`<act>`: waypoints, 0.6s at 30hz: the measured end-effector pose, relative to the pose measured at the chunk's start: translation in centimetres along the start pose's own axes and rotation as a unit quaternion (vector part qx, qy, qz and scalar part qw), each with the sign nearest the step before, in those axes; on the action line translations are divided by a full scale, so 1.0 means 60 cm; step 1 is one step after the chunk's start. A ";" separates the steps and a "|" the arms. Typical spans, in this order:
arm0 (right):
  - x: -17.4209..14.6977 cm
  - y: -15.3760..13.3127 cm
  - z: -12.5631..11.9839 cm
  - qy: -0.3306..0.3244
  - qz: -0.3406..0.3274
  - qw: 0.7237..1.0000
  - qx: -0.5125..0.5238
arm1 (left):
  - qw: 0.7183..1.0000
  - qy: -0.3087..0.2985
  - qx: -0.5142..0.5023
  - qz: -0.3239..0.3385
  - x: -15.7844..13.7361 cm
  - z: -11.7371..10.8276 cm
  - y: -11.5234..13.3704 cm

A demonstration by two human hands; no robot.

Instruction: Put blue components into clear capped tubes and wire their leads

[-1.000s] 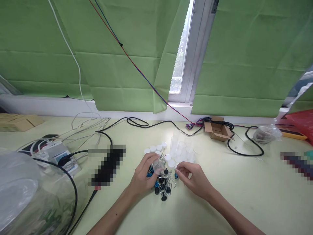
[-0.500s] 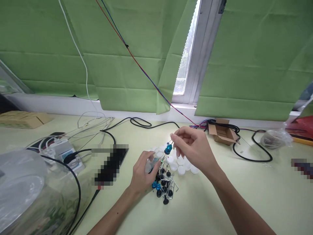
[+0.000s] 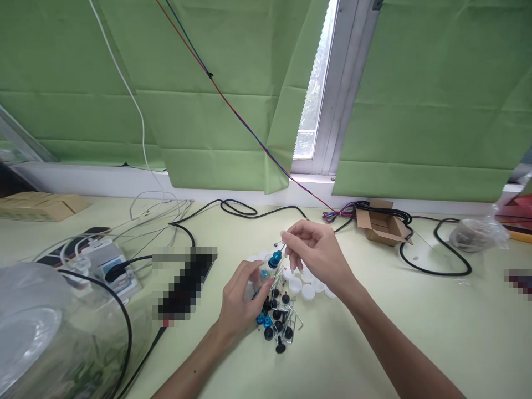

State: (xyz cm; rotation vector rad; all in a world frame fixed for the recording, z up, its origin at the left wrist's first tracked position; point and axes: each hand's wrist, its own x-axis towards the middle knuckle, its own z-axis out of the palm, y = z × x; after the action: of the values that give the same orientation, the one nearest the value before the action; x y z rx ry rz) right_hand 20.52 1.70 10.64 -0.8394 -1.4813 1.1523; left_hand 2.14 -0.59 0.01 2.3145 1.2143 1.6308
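Observation:
My right hand (image 3: pixel 311 244) pinches the thin metal end of a small shiny blue fitting (image 3: pixel 275 258) between thumb and fingertips. The fitting hangs tilted just above my left hand (image 3: pixel 245 296). My left fingers and thumb curve around a small clear container (image 3: pixel 251 288), mostly hidden by the hand. Beside the left thumb lies a pile of black round-headed pieces (image 3: pixel 276 314) mixed with bent metal rods (image 3: pixel 296 316). Several loose blue fittings (image 3: pixel 263 319) rest at the pile's left side. Round white caps (image 3: pixel 308 292) are spread out behind it, under my right hand.
An open cardboard box (image 3: pixel 380 227) stands at the back right beside a looped black cable (image 3: pixel 436 272). On the left are a power strip (image 3: pixel 120 271), a blurred-out dark device (image 3: pixel 183 288) and a large clear plastic bag (image 3: pixel 37 332). A knotted plastic bag (image 3: pixel 476 234) sits far right.
My right hand has moved slightly left and down, bringing the blue fitting closer over my left hand. The left hand keeps almost the same place and grip.

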 end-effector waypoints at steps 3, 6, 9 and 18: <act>0.000 0.001 -0.002 -0.014 0.007 1.000 -0.014 | 1.000 -0.003 0.000 0.003 -0.001 0.000 0.000; 0.001 0.001 -0.001 -0.023 0.005 0.999 -0.023 | 1.000 -0.004 0.000 -0.004 -0.004 0.000 -0.001; 0.001 0.003 0.000 -0.033 0.004 0.999 -0.024 | 1.000 -0.004 0.001 -0.010 -0.005 0.000 0.001; 0.001 0.011 -0.003 -0.072 0.005 0.997 -0.037 | 1.000 0.003 0.005 0.000 -0.003 0.000 0.008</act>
State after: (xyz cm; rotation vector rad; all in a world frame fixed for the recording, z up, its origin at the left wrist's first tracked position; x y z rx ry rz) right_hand 20.65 2.00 10.01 -0.8293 -1.6493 1.1922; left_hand 2.41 -1.06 0.08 2.3178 1.2248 1.6360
